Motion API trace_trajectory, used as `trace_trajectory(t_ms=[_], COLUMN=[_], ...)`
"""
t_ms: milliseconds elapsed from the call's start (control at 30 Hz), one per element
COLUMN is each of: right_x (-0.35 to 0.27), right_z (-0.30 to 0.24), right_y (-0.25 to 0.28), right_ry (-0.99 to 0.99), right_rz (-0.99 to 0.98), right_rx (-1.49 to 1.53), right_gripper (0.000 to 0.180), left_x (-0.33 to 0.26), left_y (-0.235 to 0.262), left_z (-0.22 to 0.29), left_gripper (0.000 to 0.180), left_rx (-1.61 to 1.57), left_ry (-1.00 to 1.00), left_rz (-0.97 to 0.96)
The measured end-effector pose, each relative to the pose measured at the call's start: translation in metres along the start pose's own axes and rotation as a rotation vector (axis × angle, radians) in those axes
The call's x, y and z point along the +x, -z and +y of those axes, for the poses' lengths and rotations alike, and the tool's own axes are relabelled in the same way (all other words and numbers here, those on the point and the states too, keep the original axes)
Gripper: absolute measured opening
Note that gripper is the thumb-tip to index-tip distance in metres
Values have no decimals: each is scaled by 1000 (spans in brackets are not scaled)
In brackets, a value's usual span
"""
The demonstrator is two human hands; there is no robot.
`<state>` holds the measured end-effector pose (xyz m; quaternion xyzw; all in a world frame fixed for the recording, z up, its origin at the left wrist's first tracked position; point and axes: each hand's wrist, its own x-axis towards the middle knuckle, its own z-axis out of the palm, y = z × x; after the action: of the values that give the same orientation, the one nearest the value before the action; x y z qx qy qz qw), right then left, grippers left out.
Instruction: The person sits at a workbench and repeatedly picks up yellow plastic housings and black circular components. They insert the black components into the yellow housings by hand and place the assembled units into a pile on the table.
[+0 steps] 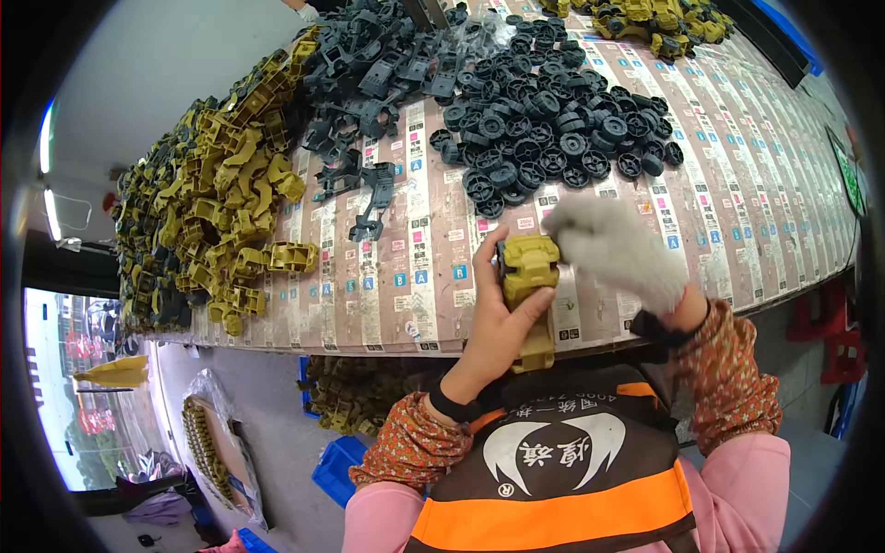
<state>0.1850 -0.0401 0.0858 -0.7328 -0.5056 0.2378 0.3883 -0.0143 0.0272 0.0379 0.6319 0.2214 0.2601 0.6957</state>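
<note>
My bare left hand [498, 318] is wrapped round a yellow plastic toy vehicle body [532, 267], thumb across its near part and fingers along its left side. The body is held over the table's near edge, and a dark part shows at its left side. My right hand [613, 249], in a pale work glove, is just to the right of the body's far end. Its fingers are curled together and slightly blurred; whatever they hold, if anything, is hidden. Beyond both hands lies a heap of black toy wheels [572, 145].
Yellow body parts [230, 198] are piled along the table's left side, with dark grey chassis parts [373, 69] behind. More yellow pieces [668, 23] lie at the far right. Below the table edge are a container of parts [346, 392] and a blue bin [338, 470]. Red stools [841, 341] stand at right.
</note>
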Motion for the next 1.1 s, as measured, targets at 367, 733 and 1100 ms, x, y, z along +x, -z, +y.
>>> trace_trajectory(t_ms=[367, 733, 1100], right_x=[58, 17, 10], right_z=[61, 44, 47], right_y=[34, 11, 23], right_ry=[65, 214, 143], right_rz=[223, 217, 102], right_rx=[-747, -724, -529], right_gripper=[19, 17, 27], left_x=[-4, 0, -6], left_y=[25, 30, 33], left_z=[-3, 2, 0], left_gripper=[70, 38, 37], left_rx=[-301, -469, -495], left_ry=[205, 144, 151], left_rz=[221, 347, 358])
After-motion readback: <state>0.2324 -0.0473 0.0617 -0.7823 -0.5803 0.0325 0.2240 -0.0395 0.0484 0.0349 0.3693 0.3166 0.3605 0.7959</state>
